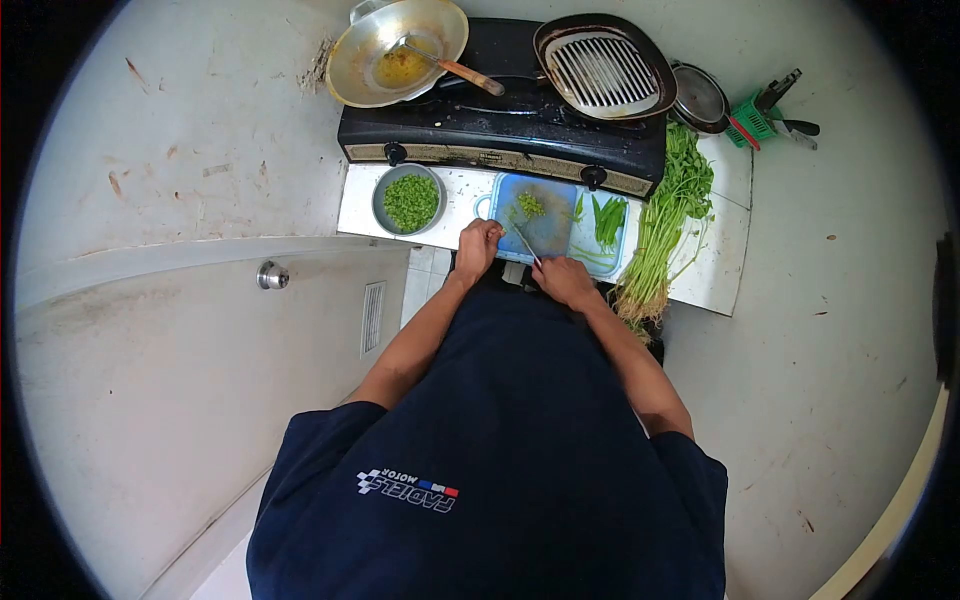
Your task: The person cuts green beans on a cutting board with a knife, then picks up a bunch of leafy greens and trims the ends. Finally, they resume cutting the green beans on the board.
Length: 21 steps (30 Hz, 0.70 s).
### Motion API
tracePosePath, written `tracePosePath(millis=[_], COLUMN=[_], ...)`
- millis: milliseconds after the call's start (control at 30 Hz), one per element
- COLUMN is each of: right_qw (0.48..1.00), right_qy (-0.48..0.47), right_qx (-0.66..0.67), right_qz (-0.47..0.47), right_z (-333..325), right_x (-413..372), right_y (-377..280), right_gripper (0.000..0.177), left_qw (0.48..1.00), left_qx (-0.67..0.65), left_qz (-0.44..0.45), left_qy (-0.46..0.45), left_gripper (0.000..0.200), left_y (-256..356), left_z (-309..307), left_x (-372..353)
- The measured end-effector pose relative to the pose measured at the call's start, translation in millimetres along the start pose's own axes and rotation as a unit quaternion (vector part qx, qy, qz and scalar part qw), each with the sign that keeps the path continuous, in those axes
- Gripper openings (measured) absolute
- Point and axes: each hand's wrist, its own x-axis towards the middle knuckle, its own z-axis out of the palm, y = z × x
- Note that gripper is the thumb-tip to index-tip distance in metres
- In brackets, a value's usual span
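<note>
My right hand (567,281) is closed round the handle of a knife (524,240), whose blade slants up and left over a blue cutting board (552,238). My left hand (479,247) is curled at the board's near left edge, fingers pinched together close to the blade. Whatever those fingers hold is too small to make out. A small heap of chopped green pieces (531,205) lies on the board beyond the blade. Several longer green pods (607,221) rest on the board's paler right part. Left of the board stands a grey bowl (377,212) filled with chopped greens (410,202).
Behind the board is a black two-burner stove (490,133). It carries a wok (350,75) with a wooden-handled spatula (470,75) and a grill pan (610,72). Leafy greens with roots (655,245) lie at the right, below a pan (700,98) and a green knife basket (752,120).
</note>
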Motion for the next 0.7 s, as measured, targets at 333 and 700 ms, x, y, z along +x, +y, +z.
tracePosePath(millis=[333, 700], right_qw=[1.000, 1.000], right_qy=[-0.021, 0.004], right_qx=[0.011, 0.023], right_qz=[-0.017, 0.001], right_z=[14.5, 19.4], right_x=[0.6, 14.7], right_y=[-0.3, -12.4], right_gripper=[0.046, 0.042], left_qw=[1.000, 1.000], left_qx=[0.009, -0.003], left_qz=[0.006, 0.004], left_qy=[0.015, 0.006], left_gripper=[0.005, 0.011], left_y=[1.2, 3.9], left_z=[1.0, -0.9], left_x=[2.3, 1.1])
